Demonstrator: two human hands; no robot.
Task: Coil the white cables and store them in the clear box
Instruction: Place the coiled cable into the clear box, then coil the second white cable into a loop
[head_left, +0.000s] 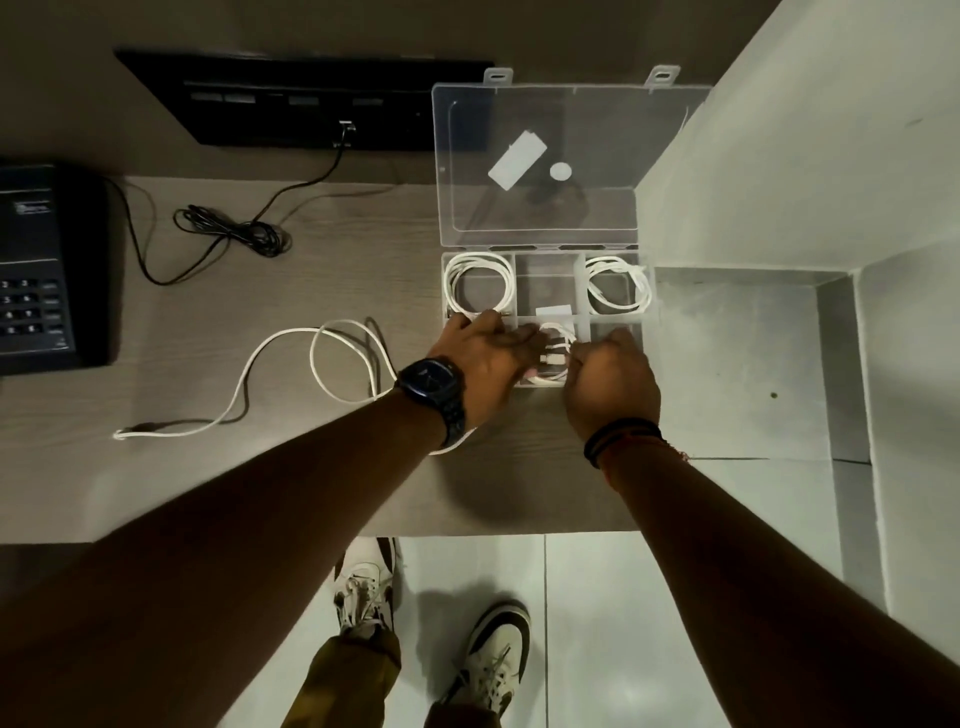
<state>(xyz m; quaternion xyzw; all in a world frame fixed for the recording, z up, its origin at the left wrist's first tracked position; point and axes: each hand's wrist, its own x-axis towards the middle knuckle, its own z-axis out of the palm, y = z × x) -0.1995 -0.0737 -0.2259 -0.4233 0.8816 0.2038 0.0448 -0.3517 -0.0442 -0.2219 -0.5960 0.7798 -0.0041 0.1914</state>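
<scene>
The clear box (543, 259) lies open on the desk, its lid (535, 156) tipped back. A coiled white cable (480, 280) fills its back left compartment and another coil (618, 286) the back right one. In the front middle compartment sits a small coiled white cable (556, 345). My left hand (485, 358) presses on its left side with fingers spread. My right hand (610, 379) is closed on its right side. A long loose white cable (291, 364) lies uncoiled on the desk, left of the box.
A black desk phone (47, 270) sits at the left edge. A thin black cord (234, 234) runs to a black panel (291, 98) at the back. The desk's front edge is near my body, with a white ledge (737, 364) to the right.
</scene>
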